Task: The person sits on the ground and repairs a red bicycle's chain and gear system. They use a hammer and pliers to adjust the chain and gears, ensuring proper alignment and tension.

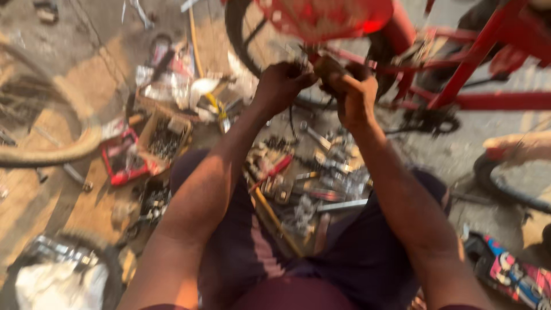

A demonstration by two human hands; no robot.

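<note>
Both my arms reach forward over my knees to a red bicycle frame (470, 63). My left hand (281, 86) is closed around a small part just under the red mudguard (327, 17). My right hand (356, 95) grips a brownish tool or block (327, 66) pressed against the same spot. The frame is blurred, so what exactly lies between the fingers is hard to tell. A black tyre (238, 34) of the bicycle curves behind my left hand.
Several wrenches, a red-handled tool (274, 170) and other metal parts lie on the ground between my knees. Small boxes of parts (163, 138) sit to the left, beside a loose tyre (51, 152). Another wheel (505, 183) lies at right.
</note>
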